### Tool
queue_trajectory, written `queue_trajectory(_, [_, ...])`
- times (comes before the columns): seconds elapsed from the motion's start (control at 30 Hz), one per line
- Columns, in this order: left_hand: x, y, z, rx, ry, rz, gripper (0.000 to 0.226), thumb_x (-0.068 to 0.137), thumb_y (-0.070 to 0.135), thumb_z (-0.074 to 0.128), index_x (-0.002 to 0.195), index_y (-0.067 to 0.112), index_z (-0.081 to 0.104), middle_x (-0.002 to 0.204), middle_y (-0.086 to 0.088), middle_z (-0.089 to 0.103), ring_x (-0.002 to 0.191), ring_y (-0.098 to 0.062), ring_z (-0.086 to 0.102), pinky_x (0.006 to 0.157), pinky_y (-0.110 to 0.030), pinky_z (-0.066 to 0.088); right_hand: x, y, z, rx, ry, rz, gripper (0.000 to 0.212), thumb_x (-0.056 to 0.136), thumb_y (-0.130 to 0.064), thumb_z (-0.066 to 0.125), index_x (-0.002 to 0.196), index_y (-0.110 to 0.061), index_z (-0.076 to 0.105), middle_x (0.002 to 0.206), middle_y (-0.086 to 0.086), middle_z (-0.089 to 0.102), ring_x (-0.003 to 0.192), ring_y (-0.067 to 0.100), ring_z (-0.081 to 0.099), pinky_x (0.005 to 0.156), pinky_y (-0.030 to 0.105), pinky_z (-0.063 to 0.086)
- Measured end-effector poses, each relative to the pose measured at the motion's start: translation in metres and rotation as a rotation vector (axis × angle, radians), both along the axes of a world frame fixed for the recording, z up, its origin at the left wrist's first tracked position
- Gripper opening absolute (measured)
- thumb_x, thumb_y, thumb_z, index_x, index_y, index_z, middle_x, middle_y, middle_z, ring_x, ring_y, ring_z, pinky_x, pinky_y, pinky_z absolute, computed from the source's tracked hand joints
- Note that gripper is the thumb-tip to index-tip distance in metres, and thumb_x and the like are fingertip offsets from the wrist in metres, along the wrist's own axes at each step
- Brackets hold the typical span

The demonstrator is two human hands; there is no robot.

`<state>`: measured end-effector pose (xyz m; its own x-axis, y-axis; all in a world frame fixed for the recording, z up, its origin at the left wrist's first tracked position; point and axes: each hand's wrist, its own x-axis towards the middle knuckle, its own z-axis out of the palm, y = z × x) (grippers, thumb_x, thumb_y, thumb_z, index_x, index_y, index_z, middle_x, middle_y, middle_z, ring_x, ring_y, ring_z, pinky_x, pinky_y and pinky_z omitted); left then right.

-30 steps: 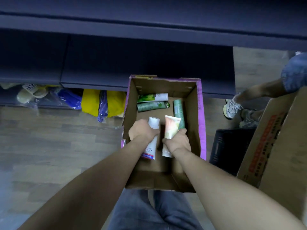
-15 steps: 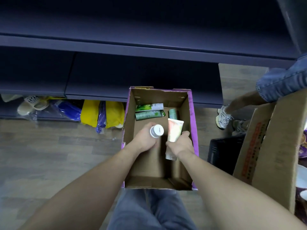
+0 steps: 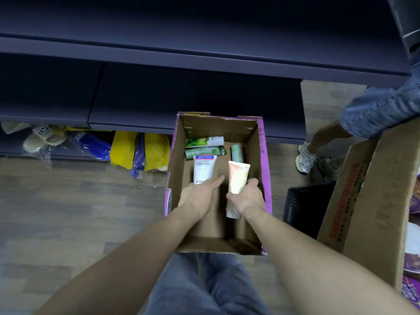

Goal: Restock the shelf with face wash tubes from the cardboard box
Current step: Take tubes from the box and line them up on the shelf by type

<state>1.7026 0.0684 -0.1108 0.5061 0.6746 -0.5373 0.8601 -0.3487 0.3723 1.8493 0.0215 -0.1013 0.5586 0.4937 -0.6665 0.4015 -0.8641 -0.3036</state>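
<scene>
An open cardboard box (image 3: 263, 155) with purple edges stands on the floor in front of my knees. Over it, my left hand (image 3: 197, 196) holds a white "Facial" tube (image 3: 203, 169), crimped end pointing away from me and index finger stretched out to the right. My right hand (image 3: 247, 198) grips a peach and white tube (image 3: 238, 177) with its cap toward me. Three green tubes lie at the far end of the box: one green and white (image 3: 204, 142), one dark green (image 3: 204, 152), one upright (image 3: 236, 153). The dark shelf (image 3: 181, 64) runs across just beyond the box, its boards bare.
Another person's leg and sneaker (image 3: 306, 158) stand at the right. A large cardboard box (image 3: 375, 201) and a black crate (image 3: 304, 208) sit beside it. Yellow and blue bags (image 3: 138, 148) and slippers (image 3: 43, 137) lie under the lowest shelf board on the left.
My left hand has turned the white tube from cap-toward-me to lying with its label up and crimped end away. Both hands have lifted their tubes out of the box's bottom.
</scene>
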Motion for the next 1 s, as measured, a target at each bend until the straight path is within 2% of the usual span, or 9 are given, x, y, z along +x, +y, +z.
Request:
queue_trajectory(0.07, [0.001, 0.003, 0.002, 0.064, 0.098, -0.115, 0.098, 0.085, 0.004, 0.054, 0.15, 0.051, -0.003, 0.161, 0.005, -0.019, 0.09, -0.03, 0.064, 0.064, -0.028, 0.044, 0.001, 0.0, 0.0, -0.003, 0.003, 0.003, 0.061, 0.076, -0.029, 0.076, 0.12, -0.009, 0.039, 0.115, 0.011, 0.062, 0.105, 0.032, 0.061, 0.074, 0.038, 0.05])
queue_trajectory(0.13, [0.004, 0.005, 0.003, 0.082, 0.171, -0.126, 0.111, 0.081, 0.005, 0.062, 0.15, 0.043, -0.016, 0.154, -0.012, -0.035, 0.082, -0.031, 0.065, 0.058, -0.029, 0.043, 0.001, 0.0, -0.001, 0.0, 0.007, 0.003, 0.061, 0.075, -0.029, 0.076, 0.119, -0.009, 0.039, 0.115, 0.011, 0.061, 0.106, 0.032, 0.061, 0.075, 0.038, 0.05])
queue_trajectory(0.17, [0.004, 0.004, 0.004, 0.062, 0.195, -0.072, 0.112, 0.082, 0.008, 0.065, 0.151, 0.037, -0.018, 0.156, -0.017, -0.029, 0.09, -0.033, 0.064, 0.063, -0.031, 0.046, 0.001, 0.0, -0.001, 0.003, 0.008, 0.004, 0.06, 0.075, -0.029, 0.076, 0.118, -0.009, 0.039, 0.116, 0.011, 0.061, 0.106, 0.032, 0.061, 0.075, 0.039, 0.05])
queue_trajectory(0.23, [0.005, 0.002, 0.005, -0.013, 0.187, 0.128, 0.109, 0.084, 0.012, 0.067, 0.154, 0.023, -0.015, 0.159, -0.019, 0.011, 0.111, -0.034, 0.059, 0.079, -0.036, 0.048, 0.001, 0.0, -0.001, 0.004, 0.007, 0.007, 0.06, 0.075, -0.03, 0.076, 0.118, -0.009, 0.039, 0.115, 0.011, 0.062, 0.105, 0.032, 0.061, 0.076, 0.039, 0.051])
queue_trajectory(0.3, [0.006, 0.0, 0.004, -0.091, 0.14, 0.344, 0.098, 0.083, 0.017, 0.07, 0.154, 0.013, 0.003, 0.141, -0.014, 0.044, 0.12, -0.033, 0.053, 0.088, -0.038, 0.047, 0.001, -0.001, -0.001, 0.011, 0.0, 0.012, 0.06, 0.075, -0.031, 0.077, 0.117, -0.01, 0.04, 0.115, 0.011, 0.062, 0.105, 0.032, 0.062, 0.077, 0.04, 0.052])
queue_trajectory(0.43, [0.006, -0.003, 0.003, -0.137, 0.023, 0.604, 0.07, 0.074, 0.027, 0.081, 0.13, 0.01, 0.042, 0.131, -0.01, 0.046, 0.122, -0.03, 0.048, 0.094, -0.04, 0.046, 0.001, 0.001, 0.001, 0.039, -0.009, 0.022, 0.059, 0.075, -0.033, 0.077, 0.117, -0.011, 0.041, 0.115, 0.009, 0.063, 0.103, 0.031, 0.063, 0.071, 0.036, 0.049])
queue_trajectory(0.7, [0.015, 0.0, 0.015, -0.014, -0.162, 0.678, 0.076, 0.075, 0.028, 0.081, 0.137, 0.015, 0.039, 0.132, -0.006, 0.044, 0.124, -0.026, 0.044, 0.094, -0.038, 0.043, 0.005, 0.011, 0.018, 0.121, -0.023, 0.022, 0.06, 0.076, -0.036, 0.077, 0.119, -0.013, 0.043, 0.116, 0.008, 0.062, 0.106, 0.03, 0.061, 0.069, 0.033, 0.044])
queue_trajectory(0.83, [0.022, 0.005, 0.031, 0.029, -0.189, 0.732, 0.065, 0.077, 0.022, 0.076, 0.131, 0.015, 0.041, 0.129, -0.006, 0.045, 0.123, -0.026, 0.046, 0.091, -0.039, 0.048, 0.009, 0.018, 0.033, 0.179, -0.024, 0.017, 0.059, 0.075, -0.035, 0.077, 0.118, -0.013, 0.044, 0.116, 0.007, 0.062, 0.105, 0.029, 0.061, 0.075, 0.037, 0.048])
queue_trajectory(1.0, [0.026, 0.014, 0.056, 0.054, -0.188, 0.795, 0.067, 0.068, 0.017, 0.081, 0.121, 0.014, 0.04, 0.124, -0.005, 0.048, 0.115, -0.028, 0.053, 0.084, -0.041, 0.051, 0.015, 0.029, 0.061, 0.278, -0.043, 0.023, 0.056, 0.076, -0.037, 0.076, 0.118, -0.016, 0.045, 0.109, 0.002, 0.062, 0.095, 0.024, 0.059, 0.069, 0.031, 0.04])
